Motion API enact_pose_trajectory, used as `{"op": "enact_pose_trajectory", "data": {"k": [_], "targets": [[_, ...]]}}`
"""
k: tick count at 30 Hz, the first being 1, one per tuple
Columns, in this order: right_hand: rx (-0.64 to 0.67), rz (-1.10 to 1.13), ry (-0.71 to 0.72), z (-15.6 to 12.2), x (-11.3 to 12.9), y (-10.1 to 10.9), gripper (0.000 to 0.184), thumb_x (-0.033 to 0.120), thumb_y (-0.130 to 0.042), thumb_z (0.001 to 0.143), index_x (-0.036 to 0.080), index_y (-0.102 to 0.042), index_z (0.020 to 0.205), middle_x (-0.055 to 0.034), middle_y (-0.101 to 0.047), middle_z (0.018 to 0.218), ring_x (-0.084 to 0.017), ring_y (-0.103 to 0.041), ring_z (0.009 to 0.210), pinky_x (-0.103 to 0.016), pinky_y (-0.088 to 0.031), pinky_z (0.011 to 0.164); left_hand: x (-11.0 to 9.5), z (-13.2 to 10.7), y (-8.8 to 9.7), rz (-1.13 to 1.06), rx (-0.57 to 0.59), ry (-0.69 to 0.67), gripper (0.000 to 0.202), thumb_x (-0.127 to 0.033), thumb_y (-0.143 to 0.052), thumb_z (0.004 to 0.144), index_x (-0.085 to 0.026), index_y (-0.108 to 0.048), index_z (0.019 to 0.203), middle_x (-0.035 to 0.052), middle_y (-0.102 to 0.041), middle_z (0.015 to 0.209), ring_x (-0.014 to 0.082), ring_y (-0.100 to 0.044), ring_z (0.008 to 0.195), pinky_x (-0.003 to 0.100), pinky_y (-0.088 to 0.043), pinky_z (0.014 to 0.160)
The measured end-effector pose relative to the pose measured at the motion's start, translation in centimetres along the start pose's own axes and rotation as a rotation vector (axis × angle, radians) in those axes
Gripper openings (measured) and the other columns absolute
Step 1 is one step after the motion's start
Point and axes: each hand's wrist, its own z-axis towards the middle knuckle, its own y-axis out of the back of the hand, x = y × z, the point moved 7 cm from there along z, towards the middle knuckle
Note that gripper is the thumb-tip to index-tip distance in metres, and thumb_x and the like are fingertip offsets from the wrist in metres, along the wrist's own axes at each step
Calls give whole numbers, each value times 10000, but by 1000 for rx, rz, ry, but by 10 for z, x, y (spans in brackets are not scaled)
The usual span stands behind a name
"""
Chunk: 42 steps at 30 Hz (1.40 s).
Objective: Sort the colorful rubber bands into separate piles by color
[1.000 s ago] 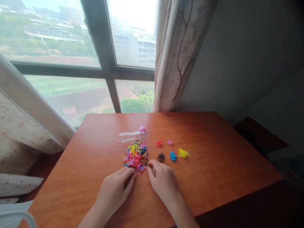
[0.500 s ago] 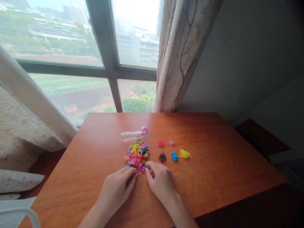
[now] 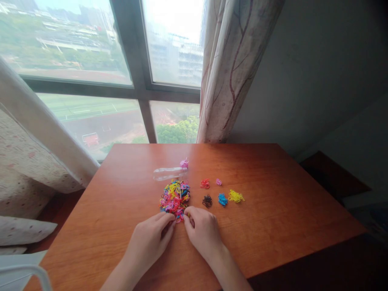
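Observation:
A heap of mixed coloured rubber bands (image 3: 175, 196) lies in the middle of the wooden table (image 3: 273, 210). My left hand (image 3: 150, 242) rests at the heap's near edge, fingers curled together with the tips touching the bands. My right hand (image 3: 202, 231) is beside it, fingers pinched at the heap's near right edge on bands too small to tell apart. To the right lie small sorted piles: red (image 3: 205, 184), pink (image 3: 218, 182), black (image 3: 207, 200), blue (image 3: 222, 199) and yellow (image 3: 235, 197).
A clear plastic bottle (image 3: 168, 172) with a pink cap lies on its side behind the heap. Curtains (image 3: 230, 68) hang at the window on the right and left. A dark low surface (image 3: 333, 173) sits right of the table. A white chair edge shows at bottom left.
My right hand has slid a little left toward the heap's near edge. The left hand has hardly moved.

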Motion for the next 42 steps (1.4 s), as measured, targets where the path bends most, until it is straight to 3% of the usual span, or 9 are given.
{"op": "enact_pose_trajectory", "data": {"k": [8,20,33,42], "targets": [[-46,141,0,-3,1,7,120,161,-531,886,212,-634,851,21,-654,693,-120,-596,632,-208,-353,621,-2,0,3,6,-25,-13,205,-292,-452,943,-256,-653,931,16,-717,874,169,-690,765,235,-502,684],[-83,140,-123,-14,-33,22,132,223,-533,901,210,-637,821,24,-599,621,-125,-547,561,-216,-347,571,-2,0,4,23,-28,-9,220,-286,-441,954,-251,-657,928,18,-716,874,172,-688,759,240,-497,679],[-350,11,-279,-30,-106,68,261,391,-509,925,199,-658,832,-6,-617,611,-147,-568,529,-242,-390,559,0,0,1,42,-36,-20,211,-282,-436,957,-258,-645,947,11,-721,895,171,-695,777,236,-495,680],[-331,5,-291,-30,-99,64,203,343,-517,925,203,-654,869,1,-622,611,-152,-588,546,-241,-387,573,2,-2,0,42,-47,-20,207,-292,-443,952,-255,-646,941,15,-724,888,170,-696,768,234,-491,668]]}}
